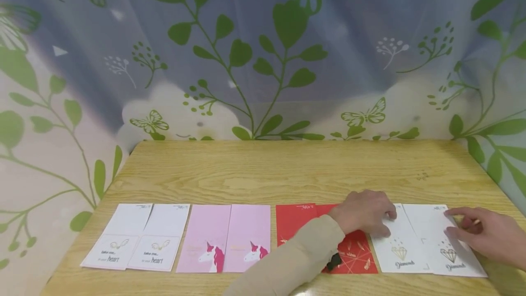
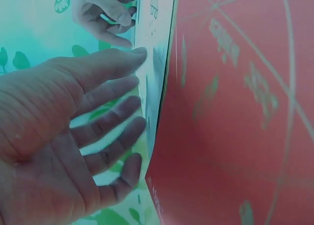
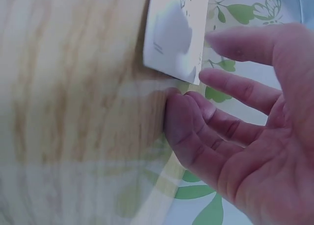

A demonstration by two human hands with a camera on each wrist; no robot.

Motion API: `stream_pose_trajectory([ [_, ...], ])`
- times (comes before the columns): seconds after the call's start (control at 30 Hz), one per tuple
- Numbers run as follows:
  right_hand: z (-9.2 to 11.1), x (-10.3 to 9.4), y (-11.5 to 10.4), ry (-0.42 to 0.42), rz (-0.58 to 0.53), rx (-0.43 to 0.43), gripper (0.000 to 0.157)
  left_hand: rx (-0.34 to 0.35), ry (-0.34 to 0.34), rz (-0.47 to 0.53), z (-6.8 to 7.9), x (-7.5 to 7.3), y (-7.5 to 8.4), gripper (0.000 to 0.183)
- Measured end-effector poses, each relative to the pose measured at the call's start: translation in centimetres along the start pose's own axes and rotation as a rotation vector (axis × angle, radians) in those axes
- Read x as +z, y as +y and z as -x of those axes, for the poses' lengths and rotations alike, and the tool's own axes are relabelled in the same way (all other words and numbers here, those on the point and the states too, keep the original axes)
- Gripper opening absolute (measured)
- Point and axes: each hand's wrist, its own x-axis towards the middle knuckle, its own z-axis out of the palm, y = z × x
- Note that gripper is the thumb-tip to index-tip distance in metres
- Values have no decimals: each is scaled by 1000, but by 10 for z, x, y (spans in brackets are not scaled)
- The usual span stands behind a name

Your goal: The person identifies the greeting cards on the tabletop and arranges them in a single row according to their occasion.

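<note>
My left hand [image 1: 363, 212] hovers over or rests on the left white card with a gold diamond print [image 1: 398, 243]; its fingers are loosely bent and nothing is gripped. In the left wrist view, fingertips hang close to the white card beside a red card [image 2: 235, 137]; contact cannot be told. At the right, my right hand [image 1: 491, 232] has thumb and index fingertips at the outer edge of the other white diamond card [image 1: 439, 241], which overlaps its neighbour. The right wrist view shows the index fingertip by that card's corner [image 3: 171, 43], the other fingers bent below.
Two red cards [image 1: 293, 216] lie partly hidden under my left forearm, a small black object [image 1: 334, 261] beside the sleeve. Further left are two pink unicorn cards [image 1: 207, 227] and two white winged-heart cards [image 1: 127, 220]. The wooden table [image 1: 263, 168] meets a leaf-patterned curtain [image 1: 255, 58].
</note>
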Motion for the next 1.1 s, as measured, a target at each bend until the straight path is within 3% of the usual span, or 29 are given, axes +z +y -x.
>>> stream_pose_trajectory([
  [0.27, 0, -3, 1, -13, 9, 68, 42, 53, 50, -7, 4, -8, -6, 34],
  [0.57, -5, 1, 4, -39, 32, -6, 43, 46, 24, -159, 4, 5, 7, 30],
  [0.8, -4, 0, 1, -22, 36, -40, 41, 49, 20, -147, 3, 6, 6, 31],
  [1.1, -2, 3, -2, -17, 23, -5, 40, 54, 28, -143, 5, 7, 6, 31],
])
